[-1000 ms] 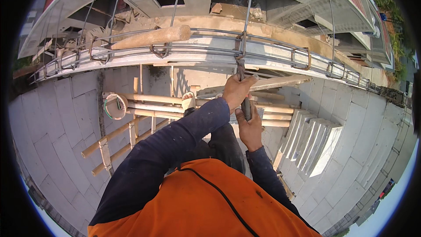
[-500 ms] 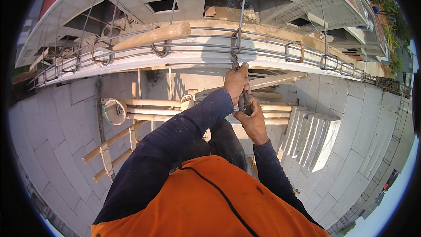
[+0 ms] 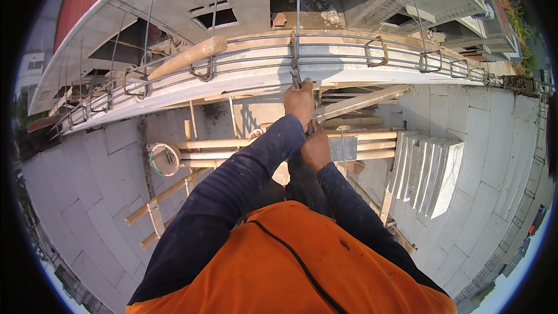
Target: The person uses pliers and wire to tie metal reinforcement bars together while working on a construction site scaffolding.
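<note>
My left hand [image 3: 299, 106] is closed around a dark metal hand tool [image 3: 296, 77] that looks like pincers. Its tip meets the tie and stirrup beside an upright steel rod [image 3: 298, 6], on the long rebar cage [image 3: 256, 51]. Just below, my right hand [image 3: 317, 148] is closed at the tool's lower end, where a short dark piece shows above the fingers. Most of the handles are hidden by my hands. A round wooden pole [image 3: 189, 57] rests across the cage to the left of my hands.
The cage runs along a pale block wall top [image 3: 244, 78]. Below are bamboo scaffold poles [image 3: 215, 145], a round bucket [image 3: 165, 160], a slanting plank [image 3: 363, 102] and stacked pale blocks [image 3: 433, 168] at the right. Several upright rods rise from the cage.
The view has shifted, so the cage's right part sits further left. My right hand has moved up and inward, close beneath my left, which still grips the tool.
</note>
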{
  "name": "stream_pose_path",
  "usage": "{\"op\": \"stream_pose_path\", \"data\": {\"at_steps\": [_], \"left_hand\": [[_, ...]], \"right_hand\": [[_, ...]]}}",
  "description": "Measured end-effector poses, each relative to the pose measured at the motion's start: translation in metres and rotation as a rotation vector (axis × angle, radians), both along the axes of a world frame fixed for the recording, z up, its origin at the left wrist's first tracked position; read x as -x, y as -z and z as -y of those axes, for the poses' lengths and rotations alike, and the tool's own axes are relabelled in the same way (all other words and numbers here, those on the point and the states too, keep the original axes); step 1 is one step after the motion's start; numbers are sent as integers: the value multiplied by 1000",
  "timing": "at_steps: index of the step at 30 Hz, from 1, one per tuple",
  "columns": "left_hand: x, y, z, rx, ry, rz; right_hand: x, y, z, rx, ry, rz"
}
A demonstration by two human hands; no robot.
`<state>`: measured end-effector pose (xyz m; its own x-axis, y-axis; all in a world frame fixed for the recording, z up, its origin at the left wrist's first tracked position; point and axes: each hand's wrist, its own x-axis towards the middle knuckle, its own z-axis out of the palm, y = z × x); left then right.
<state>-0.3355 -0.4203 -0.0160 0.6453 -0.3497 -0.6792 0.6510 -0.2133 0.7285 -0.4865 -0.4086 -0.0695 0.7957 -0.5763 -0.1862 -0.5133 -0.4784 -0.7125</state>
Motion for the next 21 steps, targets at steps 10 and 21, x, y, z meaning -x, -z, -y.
{"op": "stream_pose_path", "data": {"at_steps": [10, 21], "left_hand": [[46, -11, -72, -151, 790, 273], [61, -50, -128, 92, 216, 51]], "right_hand": [[58, -86, 4, -310, -24, -258], [101, -121, 67, -641, -448, -432]]}}
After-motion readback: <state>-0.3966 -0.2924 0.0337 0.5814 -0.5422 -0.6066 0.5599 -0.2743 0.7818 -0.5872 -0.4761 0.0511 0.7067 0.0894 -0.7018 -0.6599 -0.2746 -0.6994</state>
